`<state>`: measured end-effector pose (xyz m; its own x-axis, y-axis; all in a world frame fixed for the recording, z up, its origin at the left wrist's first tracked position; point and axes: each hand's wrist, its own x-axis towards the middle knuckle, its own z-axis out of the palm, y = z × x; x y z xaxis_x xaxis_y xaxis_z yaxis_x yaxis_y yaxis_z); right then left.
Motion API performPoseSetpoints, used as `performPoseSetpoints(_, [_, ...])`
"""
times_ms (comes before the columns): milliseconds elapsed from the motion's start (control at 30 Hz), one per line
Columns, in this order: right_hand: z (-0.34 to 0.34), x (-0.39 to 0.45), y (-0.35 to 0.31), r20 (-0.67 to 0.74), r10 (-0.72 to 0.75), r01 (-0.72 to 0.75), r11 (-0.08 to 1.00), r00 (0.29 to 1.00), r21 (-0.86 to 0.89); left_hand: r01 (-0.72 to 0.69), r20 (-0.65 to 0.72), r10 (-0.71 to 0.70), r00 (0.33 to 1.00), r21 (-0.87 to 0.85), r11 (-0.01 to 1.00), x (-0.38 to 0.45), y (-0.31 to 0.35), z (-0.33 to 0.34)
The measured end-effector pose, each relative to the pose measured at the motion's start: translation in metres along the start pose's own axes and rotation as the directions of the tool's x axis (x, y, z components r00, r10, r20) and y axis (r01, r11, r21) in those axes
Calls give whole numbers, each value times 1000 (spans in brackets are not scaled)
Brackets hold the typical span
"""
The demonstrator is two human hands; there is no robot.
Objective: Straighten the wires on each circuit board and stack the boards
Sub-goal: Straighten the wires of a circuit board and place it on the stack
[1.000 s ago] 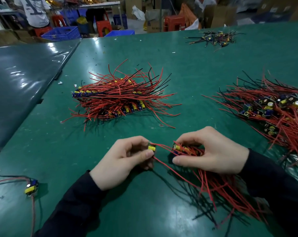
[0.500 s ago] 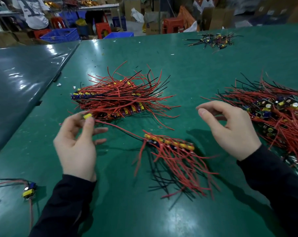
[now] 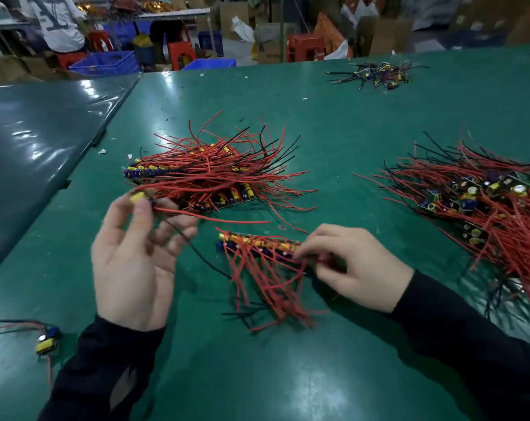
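Note:
My left hand (image 3: 136, 253) pinches a small yellow circuit board (image 3: 138, 196) between thumb and forefinger, raised just in front of the stacked pile of boards (image 3: 203, 177); its red and black wires trail right. A row of boards with red wires (image 3: 257, 247) lies on the green table (image 3: 288, 375) in front of me. My right hand (image 3: 354, 268) rests at that row's right end, its fingertips curled onto the wires there.
A loose heap of boards with red and black wires (image 3: 485, 208) lies at the right. A small bunch of boards (image 3: 376, 75) sits far back. One single board (image 3: 46, 341) lies at the near left. A darker table (image 3: 29, 147) adjoins on the left.
My left hand pulled one board out of the row and carried it left and up to the stacked pile. My right hand let go, swung right, then came back down onto the row's right end.

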<state>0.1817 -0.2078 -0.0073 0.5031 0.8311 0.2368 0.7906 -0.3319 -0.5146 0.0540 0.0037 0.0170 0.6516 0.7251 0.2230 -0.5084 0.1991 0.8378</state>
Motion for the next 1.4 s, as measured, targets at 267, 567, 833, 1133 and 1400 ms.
performPoseSetpoints(267, [-43,-3,25,-213,155,-202,954,965,-221,257,-132,-289,948,-215,942,15,12,-16])
performPoseSetpoints(567, [-24,-1,-19,-235,181,-8,809,955,588,312,259,-340,904,143,939,-29,-19,21])
performPoseSetpoints(833, [5,-3,-41,0,117,-71,600,993,797,210,410,-297,863,243,947,-44,-31,26])
performPoseSetpoints(1133, [5,-4,-41,160,160,-214,429,974,878,-76,473,-153,868,431,899,-49,-28,27])
performPoseSetpoints(1400, [8,-9,-48,312,100,-305,616,945,726,-143,588,-279,759,568,810,-39,-15,22])
